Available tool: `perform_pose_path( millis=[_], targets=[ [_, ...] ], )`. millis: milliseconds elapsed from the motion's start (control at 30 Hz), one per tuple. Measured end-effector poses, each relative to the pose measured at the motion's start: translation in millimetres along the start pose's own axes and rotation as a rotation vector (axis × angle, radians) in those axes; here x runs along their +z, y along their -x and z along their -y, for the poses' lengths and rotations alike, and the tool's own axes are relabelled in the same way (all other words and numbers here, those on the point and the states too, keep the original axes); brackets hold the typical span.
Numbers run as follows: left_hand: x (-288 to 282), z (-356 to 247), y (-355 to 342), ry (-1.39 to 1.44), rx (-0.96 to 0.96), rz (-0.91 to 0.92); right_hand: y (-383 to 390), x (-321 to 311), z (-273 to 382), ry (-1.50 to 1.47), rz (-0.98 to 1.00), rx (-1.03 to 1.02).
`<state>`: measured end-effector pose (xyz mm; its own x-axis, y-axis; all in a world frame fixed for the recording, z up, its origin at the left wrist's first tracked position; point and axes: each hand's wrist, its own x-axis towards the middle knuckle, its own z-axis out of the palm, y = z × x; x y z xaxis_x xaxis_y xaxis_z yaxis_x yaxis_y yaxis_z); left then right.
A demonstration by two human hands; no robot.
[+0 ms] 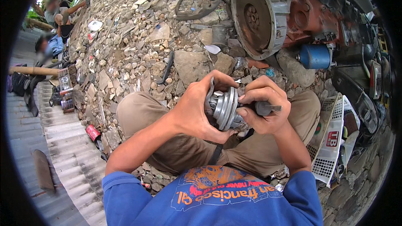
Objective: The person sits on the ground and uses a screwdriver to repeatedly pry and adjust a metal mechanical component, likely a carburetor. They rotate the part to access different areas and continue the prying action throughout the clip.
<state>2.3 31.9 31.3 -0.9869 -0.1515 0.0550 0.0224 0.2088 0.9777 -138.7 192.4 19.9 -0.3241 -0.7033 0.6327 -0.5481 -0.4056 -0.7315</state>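
Observation:
My left hand (193, 109) wraps round a round, grey metal machine part (226, 108) with stepped rings, held above my lap between my bent knees. Its thumb and fingers reach over the top and bottom of the part. At the part's right side is my right hand (271, 100), its fingers closed round a dark, short cylindrical piece (264, 108) with a flat tip pointing right. Whether this piece is joined to the ringed part is hidden by the fingers.
Rubble covers the ground, with a flat stone (190, 68) and a black curved strip (166, 68) ahead. An engine block (307, 25) with a bell housing (268, 16) stands at far right, near a white plastic crate (328, 150). Corrugated sheets (69, 142) lie left; people (54, 44) sit far left.

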Motion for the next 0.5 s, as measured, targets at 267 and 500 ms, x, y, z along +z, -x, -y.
perform_pose_path(
  millis=[267, 500],
  targets=[
    [1, 0, -1, -0.005, 0.014, 0.023, 6, 2, 11, 0.140, -0.045, -0.003],
    [3, 3, 1, 0.021, 0.003, 0.000, 7, 4, 14, 0.151, -0.053, 0.051]
  ],
)
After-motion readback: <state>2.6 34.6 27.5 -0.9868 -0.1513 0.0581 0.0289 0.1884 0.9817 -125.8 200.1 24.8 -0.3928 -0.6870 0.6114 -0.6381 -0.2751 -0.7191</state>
